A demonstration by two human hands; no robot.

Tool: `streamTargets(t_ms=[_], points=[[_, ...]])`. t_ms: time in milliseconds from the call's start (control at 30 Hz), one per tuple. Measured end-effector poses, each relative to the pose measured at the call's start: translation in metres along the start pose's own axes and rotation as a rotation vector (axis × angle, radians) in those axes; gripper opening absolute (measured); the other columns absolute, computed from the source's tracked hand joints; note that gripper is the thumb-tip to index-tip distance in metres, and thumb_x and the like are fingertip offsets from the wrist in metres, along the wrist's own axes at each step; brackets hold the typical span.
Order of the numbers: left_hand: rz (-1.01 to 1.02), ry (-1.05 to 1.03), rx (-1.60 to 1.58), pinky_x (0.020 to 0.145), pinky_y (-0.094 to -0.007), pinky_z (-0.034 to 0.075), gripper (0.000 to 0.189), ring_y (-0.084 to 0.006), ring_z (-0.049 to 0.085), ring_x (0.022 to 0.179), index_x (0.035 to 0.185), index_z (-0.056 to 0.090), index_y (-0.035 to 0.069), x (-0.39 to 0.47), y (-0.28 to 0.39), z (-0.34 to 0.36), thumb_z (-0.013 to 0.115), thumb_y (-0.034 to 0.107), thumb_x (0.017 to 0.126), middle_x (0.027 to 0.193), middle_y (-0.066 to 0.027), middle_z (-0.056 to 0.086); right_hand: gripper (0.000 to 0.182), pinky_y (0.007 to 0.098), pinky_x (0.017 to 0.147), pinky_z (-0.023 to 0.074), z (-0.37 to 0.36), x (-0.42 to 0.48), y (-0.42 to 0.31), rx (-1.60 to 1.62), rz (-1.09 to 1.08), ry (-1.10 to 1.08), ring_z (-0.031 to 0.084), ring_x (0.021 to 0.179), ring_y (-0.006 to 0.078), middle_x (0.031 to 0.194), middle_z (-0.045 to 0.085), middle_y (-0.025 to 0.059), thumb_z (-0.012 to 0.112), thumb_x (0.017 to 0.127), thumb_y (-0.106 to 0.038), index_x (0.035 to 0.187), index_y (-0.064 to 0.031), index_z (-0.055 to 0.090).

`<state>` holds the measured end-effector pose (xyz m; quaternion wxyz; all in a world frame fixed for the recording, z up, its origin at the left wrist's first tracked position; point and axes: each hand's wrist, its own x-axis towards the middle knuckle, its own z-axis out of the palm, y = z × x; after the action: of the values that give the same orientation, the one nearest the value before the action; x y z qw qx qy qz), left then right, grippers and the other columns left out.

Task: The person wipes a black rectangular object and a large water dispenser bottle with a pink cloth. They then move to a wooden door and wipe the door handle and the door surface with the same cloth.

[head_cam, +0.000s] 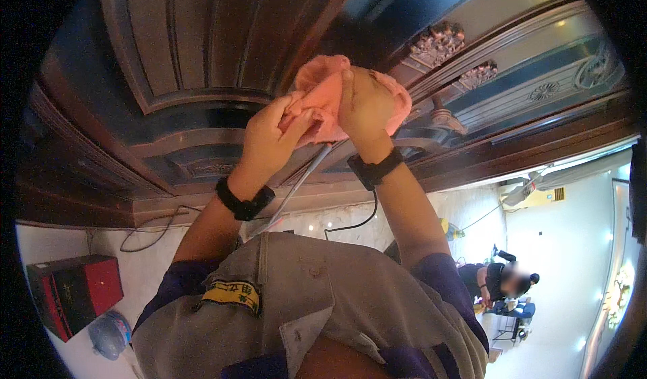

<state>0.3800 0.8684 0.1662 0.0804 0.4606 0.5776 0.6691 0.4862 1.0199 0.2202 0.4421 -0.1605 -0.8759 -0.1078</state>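
Note:
A bunched pink cloth is held between both hands in front of dark carved wooden panelling. My left hand pinches the cloth's near left side between thumb and fingers. On the right side, my right hand grips the same cloth, with folds showing around its back and edge. A thin metal pole slants from just under the cloth down towards my chest; whether it joins the cloth cannot be told. Dark bands with small black modules circle both wrists.
Raised carved ornaments and a projecting wooden bracket stand out at the right. A loose cable runs at the lower left, near a red and black box and a large plastic water bottle. Another person is farther off right.

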Motion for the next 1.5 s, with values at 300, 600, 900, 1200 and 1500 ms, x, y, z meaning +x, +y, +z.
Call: streamTargets(t_ms=[300, 600, 900, 1200, 1500], points=[[0.288, 0.145, 0.143, 0.063, -0.0402, 0.047, 0.022, -0.0371, 0.059, 0.07, 0.1, 0.06, -0.003, -0.015, 0.016, 0.017, 0.071, 0.01, 0.086, 0.081, -0.0207, 0.059, 0.024, 0.0388, 0.056, 0.0487, 0.012, 0.005, -0.027, 0.115, -0.079, 0.025, 0.065, 0.061, 0.0266, 0.065, 0.064, 0.0093, 0.057, 0.095, -0.027, 0.081, -0.0088, 0.06], [0.368, 0.009, 0.387, 0.072, -0.0432, 0.048, 0.019, -0.0382, 0.06, 0.08, 0.101, 0.06, -0.002, -0.021, 0.06, -0.002, 0.066, 0.012, 0.089, 0.086, -0.021, 0.06, 0.016, 0.0446, 0.073, 0.0513, -0.014, -0.021, -0.015, 0.413, 0.094, 0.005, 0.065, 0.085, 0.0373, 0.094, 0.067, 0.0184, 0.06, 0.089, -0.012, 0.103, -0.005, 0.064], [0.773, -0.258, 0.44, 0.09, -0.0481, 0.047, 0.022, -0.0423, 0.057, 0.101, 0.109, 0.059, -0.001, 0.057, 0.104, 0.061, 0.058, 0.006, 0.088, 0.104, -0.0217, 0.06, 0.032, 0.0515, 0.084, 0.047, -0.074, -0.013, 0.031, 0.216, 0.43, 0.375, 0.059, 0.101, 0.0451, 0.107, 0.061, 0.0257, 0.055, 0.093, -0.013, 0.122, -0.0005, 0.053], [0.453, -0.149, 0.457, 0.097, -0.051, 0.041, 0.041, -0.0476, 0.049, 0.11, 0.122, 0.05, -0.005, 0.049, 0.079, 0.075, 0.05, -0.004, 0.081, 0.113, -0.0292, 0.054, 0.05, 0.0463, 0.09, 0.0467, -0.048, -0.015, 0.009, 0.097, 0.26, 0.01, 0.063, 0.098, 0.034, 0.111, 0.065, 0.0204, 0.053, 0.09, -0.025, 0.131, 0.0035, 0.052], [0.646, 0.022, 0.706, 0.101, -0.0552, 0.039, 0.043, -0.0469, 0.051, 0.116, 0.125, 0.052, -0.008, 0.027, 0.05, 0.09, 0.05, -0.002, 0.082, 0.124, -0.0301, 0.054, 0.042, 0.0428, 0.1, 0.0456, -0.047, -0.015, 0.011, 0.188, -0.005, 0.07, 0.062, 0.111, 0.0342, 0.114, 0.066, 0.0218, 0.05, 0.09, -0.023, 0.122, 0.0041, 0.059]])
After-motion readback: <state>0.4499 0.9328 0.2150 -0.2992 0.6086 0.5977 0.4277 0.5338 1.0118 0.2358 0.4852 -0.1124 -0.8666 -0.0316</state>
